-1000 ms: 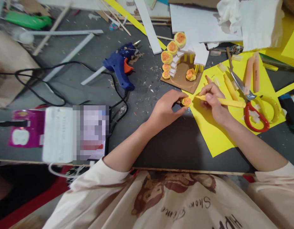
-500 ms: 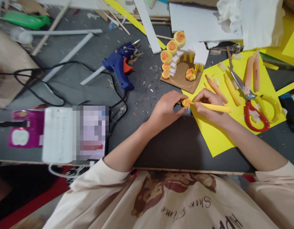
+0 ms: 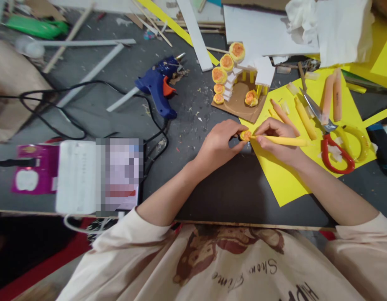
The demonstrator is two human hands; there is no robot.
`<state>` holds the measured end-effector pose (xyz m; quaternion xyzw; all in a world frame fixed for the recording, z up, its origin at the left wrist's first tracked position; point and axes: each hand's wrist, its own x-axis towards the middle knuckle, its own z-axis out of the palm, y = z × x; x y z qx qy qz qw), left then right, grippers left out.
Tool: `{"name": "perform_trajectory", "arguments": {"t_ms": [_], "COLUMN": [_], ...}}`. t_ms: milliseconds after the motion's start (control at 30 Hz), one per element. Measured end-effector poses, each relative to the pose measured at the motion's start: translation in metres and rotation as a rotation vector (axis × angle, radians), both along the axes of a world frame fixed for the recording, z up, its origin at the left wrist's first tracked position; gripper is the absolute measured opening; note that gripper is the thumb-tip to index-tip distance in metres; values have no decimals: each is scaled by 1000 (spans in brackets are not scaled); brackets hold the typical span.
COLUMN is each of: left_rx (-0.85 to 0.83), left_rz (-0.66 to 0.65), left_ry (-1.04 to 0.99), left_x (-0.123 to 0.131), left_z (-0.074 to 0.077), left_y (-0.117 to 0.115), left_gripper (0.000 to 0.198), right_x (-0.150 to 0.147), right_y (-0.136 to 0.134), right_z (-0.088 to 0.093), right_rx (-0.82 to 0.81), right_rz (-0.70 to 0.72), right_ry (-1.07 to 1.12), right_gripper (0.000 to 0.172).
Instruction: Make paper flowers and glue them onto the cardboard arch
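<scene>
My left hand [image 3: 219, 143] pinches a small yellow and orange rolled flower [image 3: 245, 135] just above the dark table. My right hand [image 3: 276, 142] grips a long yellow stick [image 3: 285, 141] whose tip touches that flower. Both hands meet at the left edge of a yellow paper sheet [image 3: 283, 179]. Just beyond them stands a small cardboard model [image 3: 240, 90] with white steps and several similar flowers stuck on it.
A blue glue gun [image 3: 158, 85] with a black cord lies to the left. Red-handled scissors [image 3: 329, 138], yellow and orange sticks [image 3: 331, 96] lie on the paper at right. A white box [image 3: 77, 175], white foam strips [image 3: 195, 33] and crumpled white paper [image 3: 337, 29] crowd the far side.
My right hand has drawn in to the left with the yellow stick, bringing its tip against the flower held by my left hand. Since half a second ago almost nothing has moved.
</scene>
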<state>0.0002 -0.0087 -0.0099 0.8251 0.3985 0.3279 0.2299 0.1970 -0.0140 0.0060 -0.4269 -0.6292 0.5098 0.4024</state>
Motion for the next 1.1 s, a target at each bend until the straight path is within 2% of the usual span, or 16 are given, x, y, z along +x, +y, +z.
{"name": "perform_trajectory", "arguments": {"t_ms": [133,267,367,667,833,1100], "left_rx": [-16,-37,-31,-59,-145,-138], "left_rz": [0,1,0,7,40,29], "left_ry": [14,30,27,16,13,35], "left_x": [0,0,-1,-1,0,0], "left_z": [0,0,0,2,5,6], "left_y": [0,0,0,0,0,0], "left_gripper": [14,15,15,15,20,23], "right_x": [0,0,0,0,0,-1], "right_y": [1,2,2,1,3,2], "right_z": [2,6,6,5,7,7], "right_rx": [-8,47,71,44,52,-5], "right_rz": [27,-59,-95,-71,-146,-20], "right_ry": [-14,-46,-62,-65,-54,-55], "right_gripper": [25,29,29,26,26,16]}}
